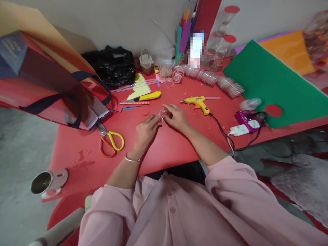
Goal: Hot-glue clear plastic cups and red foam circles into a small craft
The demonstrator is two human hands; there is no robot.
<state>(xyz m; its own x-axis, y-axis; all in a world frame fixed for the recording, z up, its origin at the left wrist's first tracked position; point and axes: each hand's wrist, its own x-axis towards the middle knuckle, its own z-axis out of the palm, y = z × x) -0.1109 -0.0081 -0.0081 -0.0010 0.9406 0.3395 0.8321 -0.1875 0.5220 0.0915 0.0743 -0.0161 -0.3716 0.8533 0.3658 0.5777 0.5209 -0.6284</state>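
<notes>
Two hands meet just left of the yellow glue gun [197, 101]. Left hand [146, 129] pinches a small clear piece [163, 113] by the fingertips. Right hand [177, 118] curls over it, gripping. Piece mostly hidden by fingers, shape unclear.

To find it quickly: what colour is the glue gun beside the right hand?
The glue gun is yellow; head view.

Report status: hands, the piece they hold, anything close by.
Left hand and right hand both pinching small clear piece over red table. Glue gun lying just right of it, scissors to the left; neither touching.
</notes>
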